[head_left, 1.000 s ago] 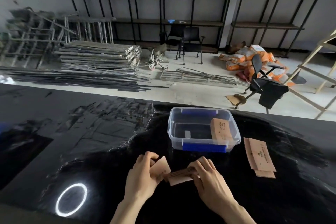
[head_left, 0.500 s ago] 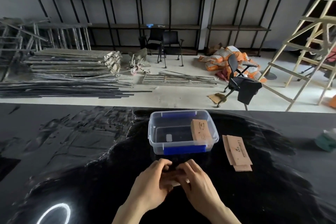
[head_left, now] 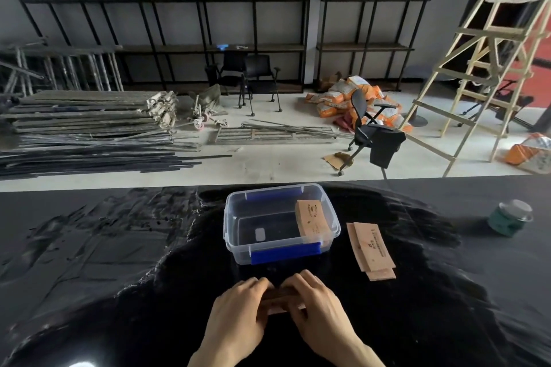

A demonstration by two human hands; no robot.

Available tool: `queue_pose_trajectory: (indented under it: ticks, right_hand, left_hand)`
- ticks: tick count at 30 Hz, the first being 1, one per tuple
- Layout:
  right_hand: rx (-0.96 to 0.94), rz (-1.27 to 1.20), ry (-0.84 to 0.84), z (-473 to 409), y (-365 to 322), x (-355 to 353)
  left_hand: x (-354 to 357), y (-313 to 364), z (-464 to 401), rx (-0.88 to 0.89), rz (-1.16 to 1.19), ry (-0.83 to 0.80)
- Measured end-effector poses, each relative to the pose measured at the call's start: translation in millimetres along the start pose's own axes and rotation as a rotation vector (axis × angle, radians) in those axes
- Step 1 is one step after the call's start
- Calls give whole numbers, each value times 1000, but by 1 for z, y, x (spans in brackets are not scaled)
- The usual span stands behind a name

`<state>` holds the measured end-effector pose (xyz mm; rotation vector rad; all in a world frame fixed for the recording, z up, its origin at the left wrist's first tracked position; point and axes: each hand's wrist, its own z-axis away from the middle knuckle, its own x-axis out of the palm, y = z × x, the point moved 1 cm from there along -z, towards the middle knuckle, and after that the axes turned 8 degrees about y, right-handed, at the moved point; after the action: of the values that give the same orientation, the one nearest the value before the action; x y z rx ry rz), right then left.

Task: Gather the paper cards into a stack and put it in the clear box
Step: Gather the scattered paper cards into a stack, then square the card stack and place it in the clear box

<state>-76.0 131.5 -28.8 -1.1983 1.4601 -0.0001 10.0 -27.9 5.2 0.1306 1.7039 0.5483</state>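
My left hand (head_left: 238, 311) and my right hand (head_left: 320, 307) press together from both sides on a small stack of brown paper cards (head_left: 280, 301) on the black table, just in front of the clear box. Most of that stack is hidden by my fingers. The clear box (head_left: 229, 228) with blue clips stands open behind my hands, with one brown card (head_left: 311, 219) leaning against its right inner wall. Two or three more brown cards (head_left: 371, 249) lie overlapped on the table to the right of the box.
A green jar with a clear lid (head_left: 510, 217) stands at the far right of the glossy black table (head_left: 119, 262). Beyond the table's far edge are floor clutter, chairs, metal bars and a wooden ladder.
My hands have come together, closing the spread cards into one stack between them. The view has shifted, so the box and loose cards now sit higher and the jar has come into sight.
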Motion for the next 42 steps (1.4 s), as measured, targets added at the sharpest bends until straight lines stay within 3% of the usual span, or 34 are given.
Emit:
queue_pose_trajectory:
  ticks: [3,7,13,17,21,24,31,37,42]
  right_hand:
    - [189,-196,141,3,5,-8]
    - [583,-604,243,12,26,-28]
    - [703,-858,410,24,54,-71]
    - [746,-780,520,20,74,-102]
    - [774,-580,511,3,100,-126]
    - [760,-316,477,-16,118,-134]
    - [750,-55,332,-47,135,-118]
    - [872,7,276,-38,147,-111]
    - [908,-130,199,-43,142,-112]
  left_hand:
    - [2,9,-5,-42,112,22]
    - [20,36,-23,-148,456,21]
    - [55,97,-52,-318,774,-64]
    - [70,131,-69,-348,813,-66]
    - [84,155,-94,-375,665,-94]
    - [94,164,-114,-383,556,-93]
    - [107,173,-132,-458,375,-16]
    - [116,176,-136,-562,331,-64]
    - [114,178,-141,-637,392,-166]
